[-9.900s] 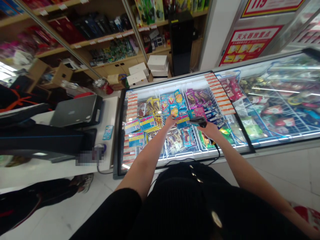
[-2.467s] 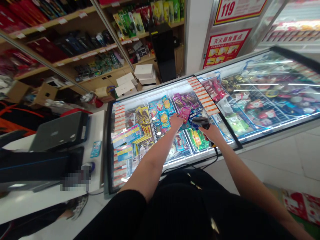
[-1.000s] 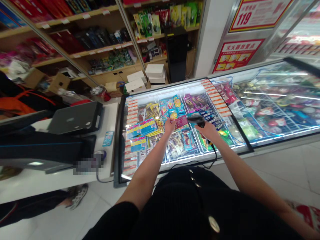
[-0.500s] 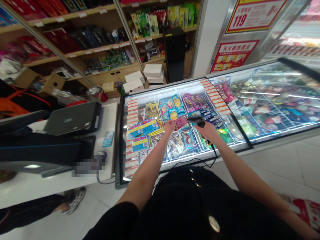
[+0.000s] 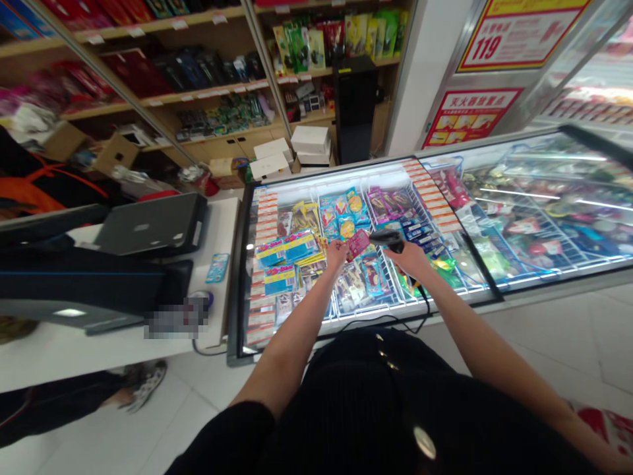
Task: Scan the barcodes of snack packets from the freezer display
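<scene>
Pinched in my left hand (image 5: 337, 252) is a small pink-red packet (image 5: 357, 245), held flat over the glass-topped freezer (image 5: 238, 264). My right hand (image 5: 409, 258) is wrapped round a black barcode scanner (image 5: 386, 239), whose head points left at the packet from close by. A black cable (image 5: 426, 310) hangs from the scanner and runs left along the freezer's front edge. Under the glass lie ice-cream packs in wire baskets. Blue and yellow packets (image 5: 287, 249) rest on the left side, near my left hand.
Left of the freezer stands a white counter (image 5: 220, 227) with a black monitor (image 5: 153, 224) and a light-blue packet (image 5: 217, 268). A person's leg and shoe (image 5: 148, 386) show below it. White boxes (image 5: 311, 142) and stocked shelves stand behind; a second freezer section (image 5: 544, 204) extends right.
The pink-red packet has tilted a little more upright in my left hand. My right hand keeps the scanner in nearly the same place. The whole view has shifted slightly.
</scene>
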The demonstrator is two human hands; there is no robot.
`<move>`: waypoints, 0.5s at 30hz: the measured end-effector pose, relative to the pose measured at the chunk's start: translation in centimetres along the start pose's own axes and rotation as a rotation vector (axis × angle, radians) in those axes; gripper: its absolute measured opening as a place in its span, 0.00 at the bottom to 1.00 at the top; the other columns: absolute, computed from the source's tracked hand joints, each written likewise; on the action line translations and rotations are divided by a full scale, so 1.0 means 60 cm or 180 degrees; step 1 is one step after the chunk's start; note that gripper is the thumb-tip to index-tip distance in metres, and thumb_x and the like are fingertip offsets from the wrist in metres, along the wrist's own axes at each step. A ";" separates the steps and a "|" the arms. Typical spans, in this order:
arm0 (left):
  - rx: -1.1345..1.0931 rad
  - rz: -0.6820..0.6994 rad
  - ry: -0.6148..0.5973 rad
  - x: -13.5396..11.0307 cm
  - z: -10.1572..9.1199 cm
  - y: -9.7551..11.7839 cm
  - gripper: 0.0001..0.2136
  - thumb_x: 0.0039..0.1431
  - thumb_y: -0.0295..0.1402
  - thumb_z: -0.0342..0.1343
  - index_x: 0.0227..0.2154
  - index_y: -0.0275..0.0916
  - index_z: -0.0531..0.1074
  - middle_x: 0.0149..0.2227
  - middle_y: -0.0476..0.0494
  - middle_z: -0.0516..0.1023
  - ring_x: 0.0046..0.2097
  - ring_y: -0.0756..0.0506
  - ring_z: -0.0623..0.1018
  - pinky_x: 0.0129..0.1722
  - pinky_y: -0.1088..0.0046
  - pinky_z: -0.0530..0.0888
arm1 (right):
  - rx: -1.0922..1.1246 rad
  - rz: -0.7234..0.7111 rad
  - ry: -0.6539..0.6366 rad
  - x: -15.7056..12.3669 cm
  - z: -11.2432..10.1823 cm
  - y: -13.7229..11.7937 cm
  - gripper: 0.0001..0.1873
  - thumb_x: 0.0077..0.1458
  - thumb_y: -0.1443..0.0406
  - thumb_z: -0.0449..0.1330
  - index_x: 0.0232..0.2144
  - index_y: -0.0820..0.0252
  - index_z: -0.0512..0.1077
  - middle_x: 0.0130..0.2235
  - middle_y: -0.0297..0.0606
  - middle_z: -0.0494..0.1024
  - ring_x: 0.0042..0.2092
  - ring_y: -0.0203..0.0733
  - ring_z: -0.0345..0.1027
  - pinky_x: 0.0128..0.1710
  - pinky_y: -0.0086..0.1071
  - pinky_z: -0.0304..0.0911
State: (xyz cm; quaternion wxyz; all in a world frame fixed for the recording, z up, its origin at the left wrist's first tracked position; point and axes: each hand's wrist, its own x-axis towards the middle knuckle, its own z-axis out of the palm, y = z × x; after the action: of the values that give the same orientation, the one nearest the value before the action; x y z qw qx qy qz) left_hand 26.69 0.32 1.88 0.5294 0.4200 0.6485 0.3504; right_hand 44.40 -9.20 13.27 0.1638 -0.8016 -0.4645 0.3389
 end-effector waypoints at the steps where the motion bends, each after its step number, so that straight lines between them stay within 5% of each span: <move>1: 0.0038 0.0038 0.0012 -0.001 -0.001 0.001 0.03 0.51 0.26 0.57 0.27 0.38 0.67 0.23 0.52 0.71 0.27 0.50 0.73 0.29 0.76 0.68 | -0.0007 -0.0006 -0.0015 0.000 -0.001 -0.001 0.12 0.56 0.57 0.60 0.30 0.62 0.72 0.18 0.35 0.71 0.19 0.38 0.68 0.23 0.27 0.61; 9: 0.0232 0.0111 0.0069 0.003 0.000 0.002 0.03 0.50 0.28 0.57 0.27 0.38 0.68 0.25 0.51 0.71 0.29 0.49 0.73 0.31 0.75 0.69 | -0.0148 -0.0137 -0.0053 0.021 0.001 0.009 0.14 0.57 0.56 0.59 0.29 0.62 0.72 0.19 0.36 0.73 0.21 0.40 0.70 0.25 0.28 0.61; 15: -0.0295 -0.0366 0.0078 0.007 0.005 -0.003 0.07 0.49 0.29 0.60 0.28 0.39 0.66 0.24 0.51 0.72 0.30 0.50 0.76 0.31 0.75 0.72 | -0.0124 -0.0183 -0.0022 0.028 -0.002 0.009 0.13 0.57 0.56 0.59 0.30 0.61 0.71 0.19 0.35 0.72 0.21 0.40 0.70 0.26 0.28 0.61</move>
State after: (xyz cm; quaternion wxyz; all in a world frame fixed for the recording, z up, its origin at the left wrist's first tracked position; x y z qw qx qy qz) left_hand 26.94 0.66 1.48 0.5595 0.3529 0.6611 0.3541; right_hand 45.40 -8.01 12.40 0.1562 -0.7897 -0.4944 0.3278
